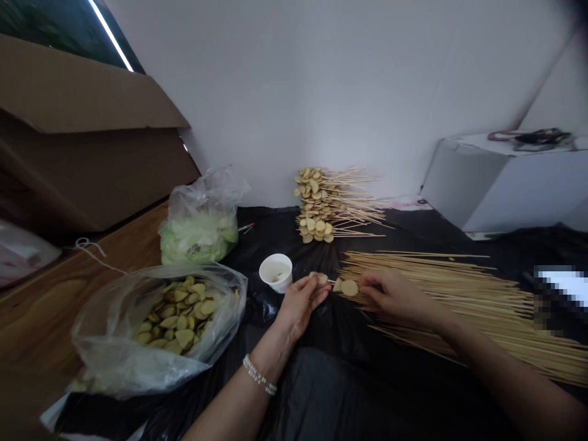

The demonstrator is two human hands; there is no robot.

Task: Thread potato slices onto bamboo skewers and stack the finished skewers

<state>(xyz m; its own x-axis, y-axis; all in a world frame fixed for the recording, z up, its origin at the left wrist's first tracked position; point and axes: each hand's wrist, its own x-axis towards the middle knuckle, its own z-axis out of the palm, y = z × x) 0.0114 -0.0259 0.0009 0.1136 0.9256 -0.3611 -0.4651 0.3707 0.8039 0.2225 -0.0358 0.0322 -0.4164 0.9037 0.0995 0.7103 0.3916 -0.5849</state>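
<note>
Between thumb and fingers, my left hand (298, 304) pinches a pale round slice (320, 278), which looks like potato, at the tip of a thin wooden skewer. More slices (349, 288) sit threaded on that skewer, just right of the left hand. My right hand (390, 293) has its fingers closed round the skewer behind those slices; the rest of it is hidden by the hand. Under and beyond the right hand lies a wide spread of bare wooden skewers (459, 300). An open clear plastic bag (105, 331) of loose slices (184, 312) stands to the left.
A white paper cup (275, 272) stands beyond my left hand. Filled skewers (316, 202) are stacked by the wall. A tied-looking bag of light green pieces (197, 229), a pen (247, 227), a cardboard box (92, 165) and a white box (505, 177) surround the black plastic sheet (331, 380).
</note>
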